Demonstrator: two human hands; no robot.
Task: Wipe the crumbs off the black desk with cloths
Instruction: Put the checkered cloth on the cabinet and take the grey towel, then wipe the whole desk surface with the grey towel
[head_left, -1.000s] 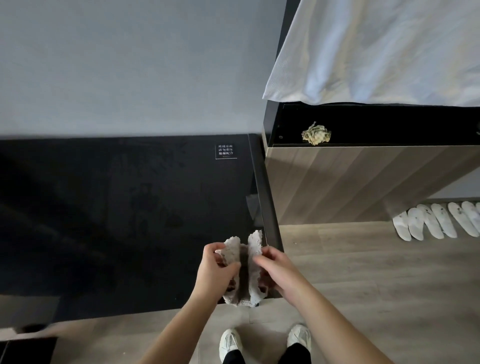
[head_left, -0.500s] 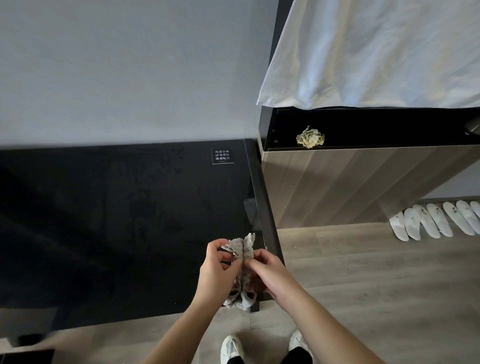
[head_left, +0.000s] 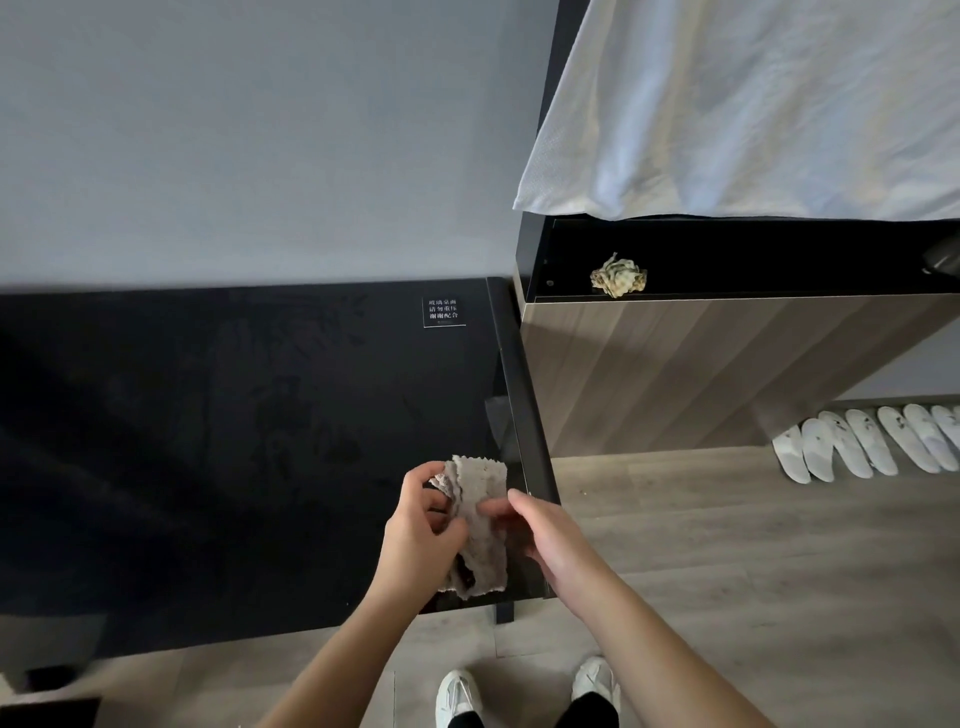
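Cloth (head_left: 480, 499), long axis near-to-far, left hand (head_left: 421, 538) gripping, right hand (head_left: 550, 535) pinching

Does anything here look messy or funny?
Yes. A crumpled yellowish wad sits alone on the dark cabinet shelf, like rubbish left behind. A white sheet hangs over the shelf's top. The grey cloth in the left hand and right hand looks fine.

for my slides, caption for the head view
The left hand and right hand hold a grey cloth over the black desk
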